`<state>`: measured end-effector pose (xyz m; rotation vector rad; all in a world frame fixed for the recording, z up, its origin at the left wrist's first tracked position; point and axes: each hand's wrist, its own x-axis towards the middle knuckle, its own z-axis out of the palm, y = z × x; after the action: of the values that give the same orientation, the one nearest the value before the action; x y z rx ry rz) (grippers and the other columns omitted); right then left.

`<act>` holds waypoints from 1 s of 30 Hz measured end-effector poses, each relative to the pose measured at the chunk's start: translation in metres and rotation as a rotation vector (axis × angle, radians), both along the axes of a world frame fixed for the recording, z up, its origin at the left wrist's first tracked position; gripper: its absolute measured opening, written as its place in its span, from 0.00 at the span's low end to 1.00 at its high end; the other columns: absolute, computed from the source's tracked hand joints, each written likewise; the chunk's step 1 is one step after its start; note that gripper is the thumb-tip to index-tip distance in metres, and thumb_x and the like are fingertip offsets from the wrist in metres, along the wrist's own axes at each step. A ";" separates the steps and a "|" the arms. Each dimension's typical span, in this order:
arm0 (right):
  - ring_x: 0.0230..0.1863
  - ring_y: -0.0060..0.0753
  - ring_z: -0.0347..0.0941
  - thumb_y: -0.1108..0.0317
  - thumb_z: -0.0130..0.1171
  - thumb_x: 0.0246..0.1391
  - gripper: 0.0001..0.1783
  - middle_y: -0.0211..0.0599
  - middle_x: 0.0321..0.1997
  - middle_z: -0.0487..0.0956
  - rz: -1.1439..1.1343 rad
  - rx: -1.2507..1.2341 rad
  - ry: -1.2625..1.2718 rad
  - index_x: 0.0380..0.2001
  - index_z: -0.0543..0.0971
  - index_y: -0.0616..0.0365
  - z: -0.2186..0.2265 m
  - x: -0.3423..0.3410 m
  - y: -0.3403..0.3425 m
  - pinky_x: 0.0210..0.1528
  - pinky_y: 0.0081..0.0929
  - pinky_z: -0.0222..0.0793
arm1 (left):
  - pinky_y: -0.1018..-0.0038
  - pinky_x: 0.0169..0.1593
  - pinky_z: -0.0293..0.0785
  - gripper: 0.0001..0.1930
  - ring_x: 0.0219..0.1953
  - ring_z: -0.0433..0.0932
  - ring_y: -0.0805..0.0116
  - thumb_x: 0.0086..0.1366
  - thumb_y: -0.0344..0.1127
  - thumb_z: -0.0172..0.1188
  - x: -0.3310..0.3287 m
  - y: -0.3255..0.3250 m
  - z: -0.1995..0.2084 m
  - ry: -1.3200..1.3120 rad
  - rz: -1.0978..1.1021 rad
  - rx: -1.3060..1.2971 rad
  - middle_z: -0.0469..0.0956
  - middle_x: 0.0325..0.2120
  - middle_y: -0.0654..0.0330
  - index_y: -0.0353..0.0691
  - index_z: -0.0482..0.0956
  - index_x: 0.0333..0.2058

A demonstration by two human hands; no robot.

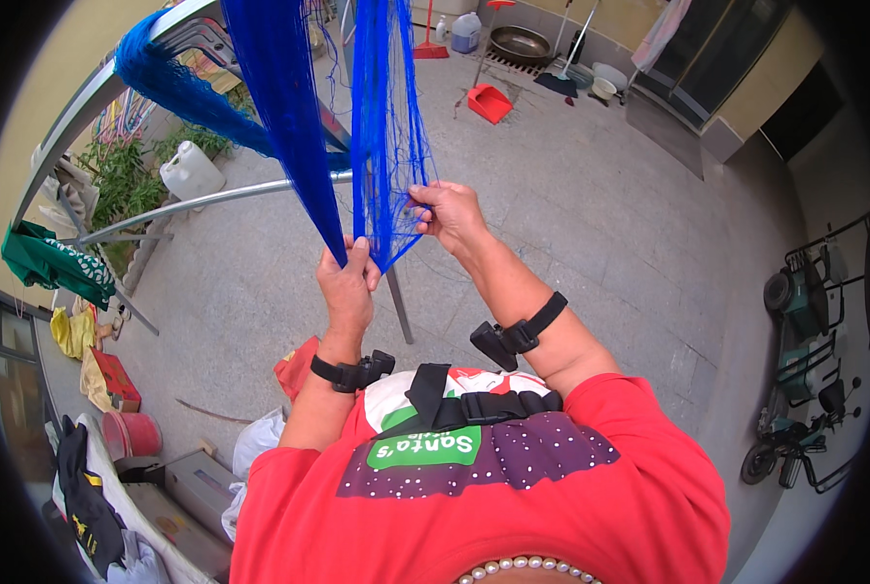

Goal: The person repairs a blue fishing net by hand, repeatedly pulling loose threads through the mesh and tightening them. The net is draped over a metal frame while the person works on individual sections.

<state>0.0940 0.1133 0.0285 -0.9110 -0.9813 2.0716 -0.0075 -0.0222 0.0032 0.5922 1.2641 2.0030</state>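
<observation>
Outdoors, both hands pinch hanging blue netting near a white jug.

Net over the metal rack, jug behind, dustpan beyond.

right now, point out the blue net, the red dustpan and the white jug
blue net [388, 127], head view, on the bunched hanging mesh above the right hand
red dustpan [489, 102], head view, on the middle of its scoop
white jug [192, 170], head view, on the side of its body
</observation>
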 end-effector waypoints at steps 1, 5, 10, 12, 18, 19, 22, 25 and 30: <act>0.18 0.17 0.65 0.75 0.57 0.51 0.04 0.32 0.22 0.74 0.038 0.015 0.004 0.26 0.73 0.62 0.001 0.001 -0.002 0.18 0.19 0.62 | 0.83 0.15 0.52 0.06 0.11 0.61 0.81 0.63 0.30 0.55 0.000 0.000 0.002 0.010 -0.021 -0.008 0.66 0.14 0.67 0.37 0.68 0.31; 0.18 0.18 0.67 0.75 0.59 0.48 0.04 0.34 0.24 0.76 0.204 0.083 -0.018 0.26 0.74 0.61 0.003 0.002 -0.006 0.18 0.16 0.61 | 0.83 0.15 0.48 0.07 0.10 0.56 0.84 0.62 0.33 0.58 -0.004 0.005 0.012 0.126 -0.112 -0.168 0.61 0.11 0.71 0.36 0.71 0.29; 0.19 0.19 0.68 0.76 0.58 0.48 0.03 0.34 0.24 0.76 0.211 0.028 -0.046 0.27 0.74 0.61 -0.002 0.002 -0.006 0.20 0.19 0.63 | 0.81 0.13 0.47 0.08 0.08 0.55 0.82 0.61 0.30 0.57 -0.011 0.013 0.011 -0.017 -0.102 -0.236 0.61 0.09 0.71 0.39 0.70 0.23; 0.21 0.21 0.69 0.77 0.57 0.49 0.02 0.36 0.25 0.76 0.145 -0.022 0.026 0.28 0.74 0.62 -0.007 0.004 -0.006 0.23 0.22 0.65 | 0.80 0.13 0.47 0.09 0.07 0.57 0.81 0.60 0.28 0.56 -0.012 0.013 0.006 -0.054 -0.022 -0.206 0.62 0.09 0.70 0.39 0.68 0.22; 0.31 0.30 0.70 0.74 0.53 0.51 0.04 0.40 0.32 0.75 0.029 -0.063 0.276 0.30 0.73 0.65 -0.020 0.006 -0.011 0.38 0.34 0.69 | 0.79 0.12 0.51 0.07 0.08 0.61 0.78 0.57 0.22 0.55 -0.018 0.011 0.003 -0.074 0.168 -0.162 0.65 0.12 0.66 0.37 0.66 0.24; 0.32 0.32 0.70 0.74 0.53 0.51 0.05 0.40 0.33 0.74 0.033 -0.100 0.362 0.31 0.73 0.66 -0.020 0.006 -0.011 0.39 0.36 0.68 | 0.79 0.12 0.51 0.07 0.08 0.61 0.78 0.57 0.22 0.55 -0.016 0.010 0.004 -0.045 0.154 -0.156 0.65 0.11 0.66 0.38 0.66 0.24; 0.30 0.31 0.68 0.72 0.53 0.50 0.05 0.37 0.34 0.74 0.101 -0.120 0.497 0.30 0.73 0.63 -0.015 0.009 -0.007 0.38 0.35 0.67 | 0.80 0.14 0.50 0.08 0.09 0.60 0.78 0.55 0.22 0.56 -0.005 0.007 0.007 -0.021 0.112 -0.199 0.65 0.11 0.66 0.38 0.67 0.23; 0.26 0.26 0.66 0.68 0.53 0.50 0.07 0.33 0.30 0.72 0.166 -0.093 0.450 0.30 0.73 0.61 0.000 0.009 0.003 0.35 0.32 0.67 | 0.80 0.14 0.51 0.06 0.09 0.61 0.78 0.54 0.20 0.56 0.001 0.007 0.010 -0.024 0.054 -0.192 0.67 0.13 0.66 0.36 0.68 0.25; 0.15 0.19 0.60 0.71 0.59 0.47 0.07 0.28 0.21 0.67 0.099 0.135 0.142 0.28 0.73 0.61 0.023 -0.007 0.015 0.14 0.24 0.59 | 0.81 0.13 0.51 0.06 0.10 0.62 0.80 0.53 0.20 0.57 0.000 0.005 0.014 0.068 -0.007 -0.248 0.68 0.14 0.66 0.36 0.69 0.25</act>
<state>0.0867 0.1279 0.0518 -0.6493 -1.0943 2.0915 -0.0071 -0.0168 0.0171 0.5462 1.5205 1.7966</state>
